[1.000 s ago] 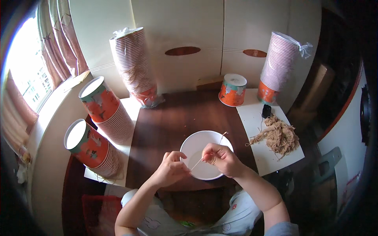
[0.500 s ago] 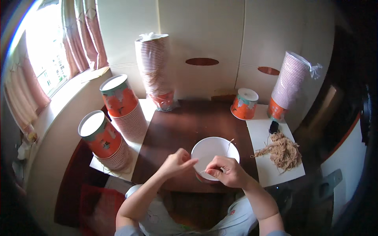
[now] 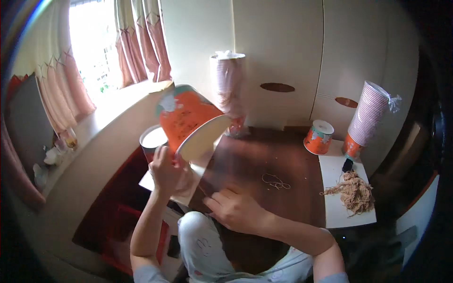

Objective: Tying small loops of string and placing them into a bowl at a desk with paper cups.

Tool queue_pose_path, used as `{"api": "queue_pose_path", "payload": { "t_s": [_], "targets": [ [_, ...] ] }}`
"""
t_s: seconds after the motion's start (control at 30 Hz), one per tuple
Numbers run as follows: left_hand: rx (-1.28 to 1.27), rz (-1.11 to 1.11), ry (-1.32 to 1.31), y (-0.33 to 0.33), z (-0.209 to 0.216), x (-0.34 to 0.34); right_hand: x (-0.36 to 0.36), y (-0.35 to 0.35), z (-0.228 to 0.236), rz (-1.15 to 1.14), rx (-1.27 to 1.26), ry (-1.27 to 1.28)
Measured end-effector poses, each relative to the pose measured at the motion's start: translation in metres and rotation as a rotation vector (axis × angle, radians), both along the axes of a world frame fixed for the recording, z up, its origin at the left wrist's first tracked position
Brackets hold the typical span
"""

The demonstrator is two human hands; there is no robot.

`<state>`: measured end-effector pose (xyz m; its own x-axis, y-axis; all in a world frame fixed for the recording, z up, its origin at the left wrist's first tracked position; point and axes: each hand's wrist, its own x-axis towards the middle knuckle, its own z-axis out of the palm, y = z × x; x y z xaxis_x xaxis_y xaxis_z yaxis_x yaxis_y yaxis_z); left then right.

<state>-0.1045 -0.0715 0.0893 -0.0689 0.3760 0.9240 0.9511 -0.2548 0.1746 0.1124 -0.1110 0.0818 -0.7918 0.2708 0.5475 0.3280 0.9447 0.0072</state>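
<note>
My left hand [image 3: 165,170] grips the rim of an orange and green paper bucket [image 3: 185,118]. The bucket is tipped on its side in the air, its pale open mouth turned to the lower right. Behind it, a stack of similar buckets is partly hidden, with the white top [image 3: 154,137] of one showing. My right hand [image 3: 233,207] hovers over the front of the dark table, fingers loosely bent and apart, somewhat blurred, with nothing visible in them. A loose piece of thin string [image 3: 276,181] lies on the tabletop beyond it.
A tangle of tan string [image 3: 355,194] lies on a white board [image 3: 347,218] at the right. Behind it stand an upturned bucket [image 3: 319,137] and a tall wrapped stack of buckets [image 3: 367,115]. Another wrapped stack [image 3: 229,87] stands at the back; a window and curtains [image 3: 146,47] are left.
The bucket has gone from the table in front of me up and left, in my left hand. My right hand has moved left, away from it. The view has turned left.
</note>
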Motion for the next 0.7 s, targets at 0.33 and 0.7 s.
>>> {"api": "queue_pose_path", "payload": {
  "t_s": [0.33, 0.7],
  "targets": [
    [0.128, 0.503, 0.268, 0.033, -0.027, -0.177, -0.173, 0.062, -0.024, 0.114, 0.125, 0.1],
    [-0.224, 0.262, 0.107, 0.028, -0.125, -0.174, -0.143, 0.074, -0.127, 0.121, -0.371, -0.112]
  ]
}}
